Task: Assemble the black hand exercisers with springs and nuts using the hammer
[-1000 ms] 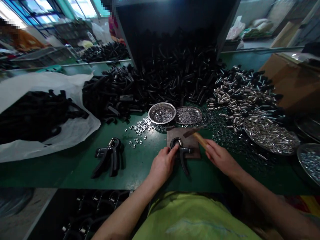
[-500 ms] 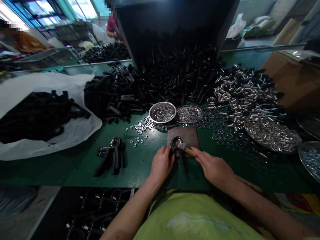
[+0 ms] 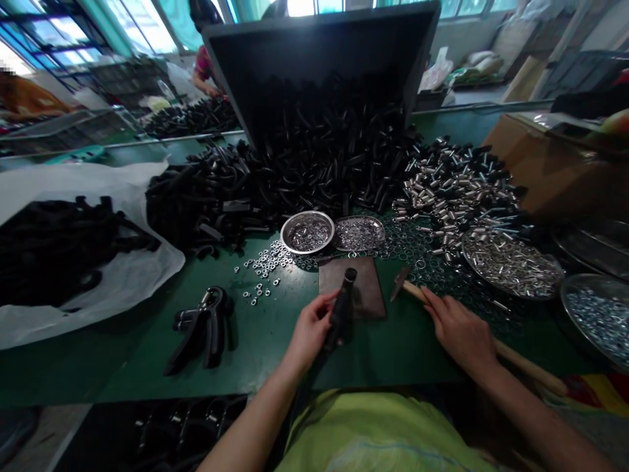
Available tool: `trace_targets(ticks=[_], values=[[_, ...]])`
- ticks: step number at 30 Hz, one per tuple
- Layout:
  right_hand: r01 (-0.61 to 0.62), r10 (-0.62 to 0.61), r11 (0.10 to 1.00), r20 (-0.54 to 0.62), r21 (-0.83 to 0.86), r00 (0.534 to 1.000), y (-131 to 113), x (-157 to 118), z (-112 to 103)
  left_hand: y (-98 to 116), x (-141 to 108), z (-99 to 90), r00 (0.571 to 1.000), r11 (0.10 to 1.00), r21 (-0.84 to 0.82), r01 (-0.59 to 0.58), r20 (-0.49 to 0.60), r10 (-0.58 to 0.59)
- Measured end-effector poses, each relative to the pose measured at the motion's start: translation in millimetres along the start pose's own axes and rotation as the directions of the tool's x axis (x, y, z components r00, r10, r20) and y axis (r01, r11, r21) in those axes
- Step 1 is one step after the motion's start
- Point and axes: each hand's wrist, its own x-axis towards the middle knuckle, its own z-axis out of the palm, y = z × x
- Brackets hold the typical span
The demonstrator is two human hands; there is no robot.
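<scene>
Windows and a co-worker's sleeve stand behind a green worktop in the head view, where a tipped grey bin spills black parts onto it. Nearer, a round steel bowl of small metal pieces touches or nearly touches an oval dish. Fingers of the left hand are closed around a black handle piece, its upper end over a dark plate; whether they touch is unclear. The right hand grips a wooden-handled hammer, its head just right of the plate. A black spring gripper lies well left.
</scene>
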Motion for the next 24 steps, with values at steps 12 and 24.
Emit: trace_targets(ticks=[12,24], values=[[0.261,-0.247,0.879,-0.087,0.400,0.965,-21.7,134.6,-11.6,29.4,-24.0,9.9,0.988,0.990,0.135,-0.027,0.155,0.006],[0.174,-0.250,0.921,0.185,0.348,0.950,-69.4,245.9,12.8,67.0,172.2,29.7,0.934,0.277,0.931,-0.236,0.139,0.328]])
